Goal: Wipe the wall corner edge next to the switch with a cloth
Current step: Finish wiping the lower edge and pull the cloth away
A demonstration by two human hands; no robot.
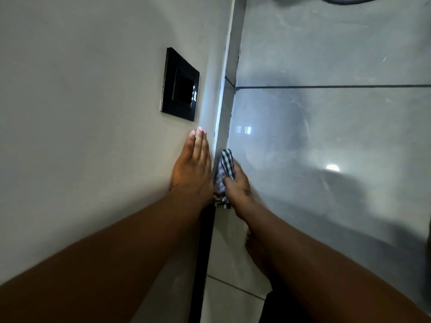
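Observation:
A black square switch [180, 85] is set in the pale wall on the left. Just right of it runs the vertical wall corner edge [221, 99]. My left hand [193, 164] lies flat on the wall below the switch, fingers straight and together, pointing up. My right hand [235, 183] grips a black-and-white checked cloth [225, 169] and presses it against the corner edge, right beside my left hand. A loose end of the cloth hangs out below my right hand.
Glossy grey floor tiles [326, 136] with dark grout lines fill the right side. A dark skirting strip [203, 252] runs down the foot of the wall. A bare foot [258, 255] stands on the tiles under my right forearm.

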